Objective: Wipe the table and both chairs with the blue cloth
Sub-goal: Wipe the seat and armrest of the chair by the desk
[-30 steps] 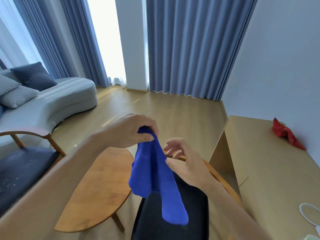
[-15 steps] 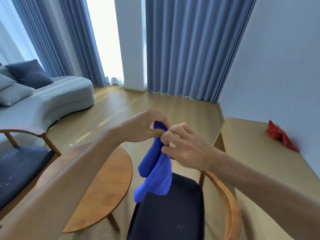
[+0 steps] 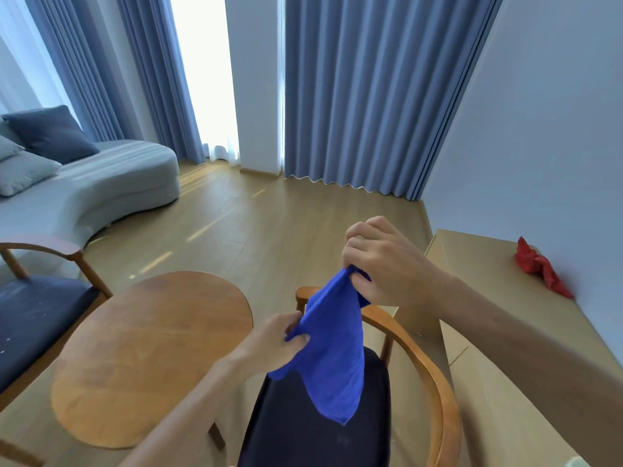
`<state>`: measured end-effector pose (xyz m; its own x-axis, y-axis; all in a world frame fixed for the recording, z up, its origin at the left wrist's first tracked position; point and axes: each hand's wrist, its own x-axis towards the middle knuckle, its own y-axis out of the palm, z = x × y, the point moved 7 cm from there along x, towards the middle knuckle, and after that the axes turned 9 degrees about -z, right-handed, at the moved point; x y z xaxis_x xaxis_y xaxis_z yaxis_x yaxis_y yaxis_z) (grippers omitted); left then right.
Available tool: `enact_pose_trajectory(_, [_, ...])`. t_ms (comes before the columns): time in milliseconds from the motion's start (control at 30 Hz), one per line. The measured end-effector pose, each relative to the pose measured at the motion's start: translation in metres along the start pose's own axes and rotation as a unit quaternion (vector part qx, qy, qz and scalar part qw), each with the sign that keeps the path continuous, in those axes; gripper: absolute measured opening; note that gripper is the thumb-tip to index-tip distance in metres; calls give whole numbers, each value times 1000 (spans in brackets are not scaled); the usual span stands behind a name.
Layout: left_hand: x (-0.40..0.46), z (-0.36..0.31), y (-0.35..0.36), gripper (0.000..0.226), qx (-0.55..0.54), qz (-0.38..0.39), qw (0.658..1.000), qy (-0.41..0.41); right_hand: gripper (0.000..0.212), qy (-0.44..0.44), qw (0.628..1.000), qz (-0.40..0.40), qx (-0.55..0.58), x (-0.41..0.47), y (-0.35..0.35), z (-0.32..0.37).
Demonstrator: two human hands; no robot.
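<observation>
The blue cloth [image 3: 337,352] hangs in the air between both hands, above the near chair. My right hand [image 3: 381,261] pinches its top corner, raised higher. My left hand [image 3: 276,342] grips the cloth's left edge, lower down. A round wooden table [image 3: 148,352] stands to the left of the hands. The near chair [image 3: 317,433] has a dark seat and a curved wooden backrest, directly under the cloth. A second chair [image 3: 37,315] with a dark, speckled seat stands at the far left.
A long pale wooden bench [image 3: 505,332] runs along the right wall, with a red cloth [image 3: 539,267] lying on it. A grey sofa [image 3: 91,193] with cushions sits at the back left. Blue curtains hang behind, above wooden floor.
The hands were together at the cloth's top. Now my right hand has lifted up and right with a corner, and my left hand has dropped to the edge, spreading the cloth.
</observation>
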<state>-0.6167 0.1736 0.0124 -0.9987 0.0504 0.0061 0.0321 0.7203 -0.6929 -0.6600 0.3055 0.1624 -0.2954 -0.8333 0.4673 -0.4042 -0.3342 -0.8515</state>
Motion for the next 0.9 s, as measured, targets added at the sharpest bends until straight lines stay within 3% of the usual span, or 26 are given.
enact_pose_trajectory(33, [3, 3, -5, 14, 23, -15, 1000, 3, 11, 16, 1000, 8, 1, -3, 1, -5])
enact_pose_trajectory(133, [11, -5, -20, 30, 107, -41, 993, 41, 12, 67, 997, 45, 12, -15, 5, -18])
enact_pose_trajectory(267, [20, -15, -30, 11, 162, -33, 984, 70, 12, 158, 981, 77, 79, -27, 12, -26])
enact_pose_trajectory(367, [25, -18, -28, 17, 168, -14, 984, 64, 10, 226, 960, 105, 129, -31, 20, -34])
enact_pose_trajectory(567, [29, -13, -28, 20, 100, -13, 995, -22, 17, 314, 903, 240, 167, -57, 46, -39])
enact_pose_trajectory(900, [25, 2, -16, 27, 5, -42, 978, -205, 19, 459, 790, 268, 305, -75, 95, 8])
